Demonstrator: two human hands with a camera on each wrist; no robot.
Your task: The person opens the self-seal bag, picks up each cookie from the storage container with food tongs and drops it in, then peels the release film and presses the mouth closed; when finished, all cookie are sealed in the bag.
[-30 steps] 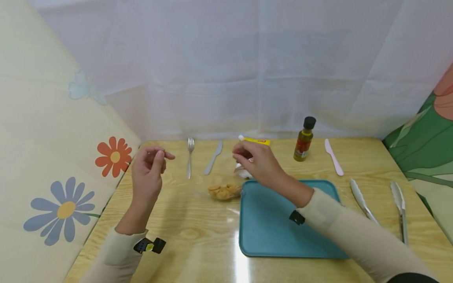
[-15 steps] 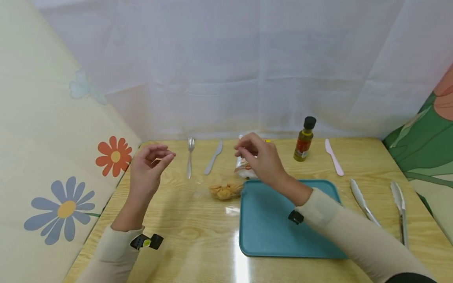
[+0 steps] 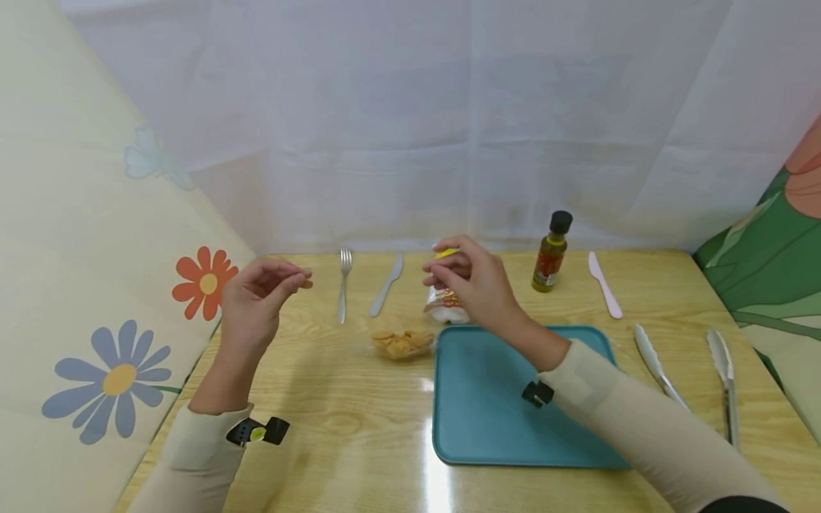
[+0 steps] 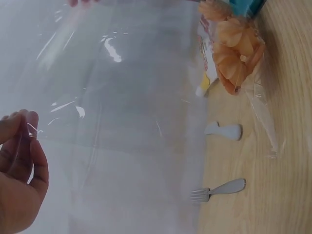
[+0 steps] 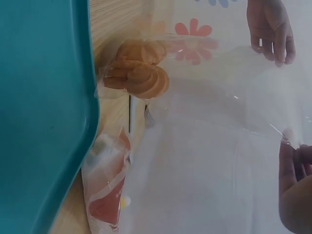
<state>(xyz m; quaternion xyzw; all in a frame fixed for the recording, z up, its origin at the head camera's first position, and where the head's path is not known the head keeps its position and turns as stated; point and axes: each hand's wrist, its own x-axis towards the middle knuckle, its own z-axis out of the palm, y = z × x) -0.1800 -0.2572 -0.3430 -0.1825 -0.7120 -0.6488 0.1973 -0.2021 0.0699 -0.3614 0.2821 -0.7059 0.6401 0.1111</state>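
Observation:
A large clear plastic bag (image 4: pixel 117 87) is stretched between both hands, nearly invisible in the head view. My left hand (image 3: pixel 253 303) pinches one upper corner between thumb and fingers. At the other corner, the thumb and fingertips of my right hand (image 3: pixel 479 285) pinch the plastic film. Golden, swirled pastries (image 3: pixel 403 345) sit at the low end of the bag, close to the table and just left of the blue-green tray (image 3: pixel 532 442). Both wrist views show these pastries (image 5: pixel 141 70) through the film. Behind my right hand, a white-and-red packet (image 3: pixel 445 308) is partly hidden.
A fork (image 3: pixel 344 285) and grey knife (image 3: pixel 387 285) lie at the back left of the table. An oil-coloured bottle with black cap (image 3: pixel 550 253) stands behind the tray. Further right are a pink knife (image 3: pixel 605 285) and metal tongs (image 3: pixel 725 385), with another metal utensil (image 3: pixel 657 367) beside.
My left hand has moved left and slightly down, its thumb now straighter. The right hand's fingers have shifted a little, uncovering more of the packet. The pastries have swayed slightly.

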